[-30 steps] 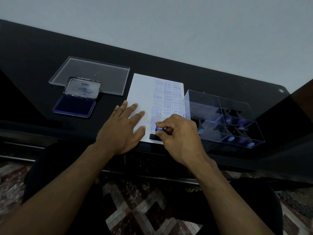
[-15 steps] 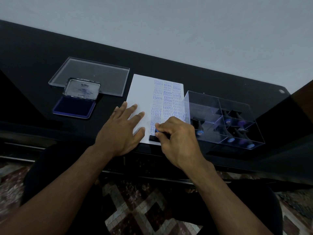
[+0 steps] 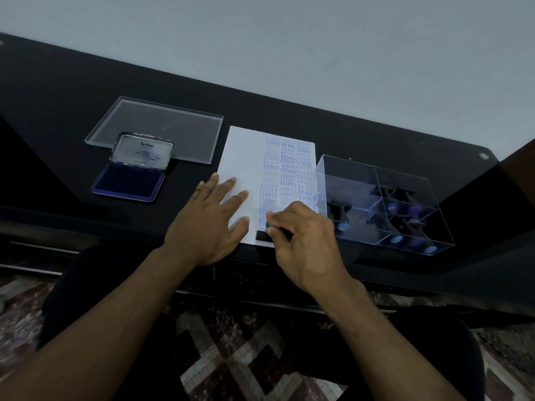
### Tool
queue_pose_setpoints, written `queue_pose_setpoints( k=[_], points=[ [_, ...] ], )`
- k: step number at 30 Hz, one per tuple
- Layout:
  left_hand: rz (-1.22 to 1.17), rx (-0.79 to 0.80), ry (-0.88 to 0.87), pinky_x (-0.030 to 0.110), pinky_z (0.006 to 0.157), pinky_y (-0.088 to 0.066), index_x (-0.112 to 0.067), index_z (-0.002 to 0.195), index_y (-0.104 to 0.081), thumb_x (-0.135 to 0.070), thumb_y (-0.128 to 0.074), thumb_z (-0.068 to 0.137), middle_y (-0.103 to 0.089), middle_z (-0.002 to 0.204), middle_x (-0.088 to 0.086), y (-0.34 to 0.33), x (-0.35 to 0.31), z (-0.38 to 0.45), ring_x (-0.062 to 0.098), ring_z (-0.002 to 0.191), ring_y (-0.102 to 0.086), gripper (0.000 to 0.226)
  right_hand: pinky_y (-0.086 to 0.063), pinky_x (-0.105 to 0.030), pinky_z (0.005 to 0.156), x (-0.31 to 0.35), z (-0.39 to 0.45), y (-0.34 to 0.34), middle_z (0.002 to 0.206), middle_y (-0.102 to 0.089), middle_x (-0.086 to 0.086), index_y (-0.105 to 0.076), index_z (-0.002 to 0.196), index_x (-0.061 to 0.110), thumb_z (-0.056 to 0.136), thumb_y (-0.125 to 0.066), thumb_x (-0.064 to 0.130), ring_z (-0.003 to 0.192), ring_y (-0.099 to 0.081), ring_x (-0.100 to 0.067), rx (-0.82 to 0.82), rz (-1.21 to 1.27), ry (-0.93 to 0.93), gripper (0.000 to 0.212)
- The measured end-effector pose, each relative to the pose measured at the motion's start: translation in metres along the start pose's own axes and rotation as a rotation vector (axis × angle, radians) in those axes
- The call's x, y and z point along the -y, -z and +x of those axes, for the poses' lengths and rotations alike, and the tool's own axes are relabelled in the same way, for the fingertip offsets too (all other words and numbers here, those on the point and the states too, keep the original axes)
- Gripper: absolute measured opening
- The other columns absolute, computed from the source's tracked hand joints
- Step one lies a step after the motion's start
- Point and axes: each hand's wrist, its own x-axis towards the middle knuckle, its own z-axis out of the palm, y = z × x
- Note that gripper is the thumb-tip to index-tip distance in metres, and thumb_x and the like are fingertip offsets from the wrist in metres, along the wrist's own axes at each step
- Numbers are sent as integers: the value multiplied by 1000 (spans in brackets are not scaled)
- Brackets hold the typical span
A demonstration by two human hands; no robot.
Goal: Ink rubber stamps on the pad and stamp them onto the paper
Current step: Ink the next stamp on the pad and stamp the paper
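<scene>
Right hand (image 3: pixel 307 241) still pressing stamp (image 3: pixel 264 235).

Black glossy desk (image 3: pixel 72 91) – pale grey wall (image 3: pixel 289 39); patterned tile floor (image 3: pixel 231 360).

A black glossy worktop (image 3: pixel 72 91) crosses the frame from upper left to right. On it, at the left, lies a clear flat lid (image 3: pixel 162 123) and an open ink pad (image 3: pixel 128 182) touching it. In the centre lies the white paper (image 3: pixel 246 157), at the right a clear compartment box (image 3: pixel 382 204).
</scene>
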Motion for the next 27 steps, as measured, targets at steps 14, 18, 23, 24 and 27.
queue_pose_setpoints(
  k=[14, 18, 23, 24, 27],
  points=[
    [-5, -6, 1, 50, 124, -17, -24, 152, -43, -58, -27, 96, -30, 163, 6, 1, -2, -1, 30, 154, -14, 67, -53, -30, 68, 1, -1, 0, 79, -65, -4, -77, 86, 7, 80, -73, 0, 71, -65, -16, -10, -12, 9, 9],
    [-5, 1, 2, 50, 125, -16, -24, 152, -41, -58, -26, 96, -29, 164, 6, 2, -1, -1, 30, 155, -12, 67, -53, -31, 69, 1, -1, 0, 80, -66, -4, -77, 86, 7, 79, -73, 1, 72, -66, -16, -8, -11, -3, 9],
    [-3, 5, -1, 49, 125, -15, -25, 153, -40, -59, -24, 96, -28, 164, 6, 2, -1, -1, 30, 155, -11, 68, -49, -23, 68, 0, 3, -1, 79, -66, -4, -77, 86, 7, 78, -74, 1, 68, -64, -15, -12, -21, -13, 9],
    [-3, 6, 1, 48, 125, -14, -25, 153, -40, -59, -24, 96, -28, 164, 5, 2, -1, -1, 29, 155, -11, 68, -49, -24, 68, 0, 2, -1, 79, -66, -4, -77, 85, 7, 79, -74, 2, 68, -64, -15, -12, -20, -12, 9],
    [1, 10, 3, 48, 125, -14, -25, 153, -39, -59, -24, 97, -27, 164, 5, 2, -1, -1, 29, 155, -11, 68, -50, -27, 69, -1, 1, -1, 80, -66, -3, -77, 86, 7, 80, -73, 3, 70, -65, -15, -17, -20, -9, 8]
  ],
)
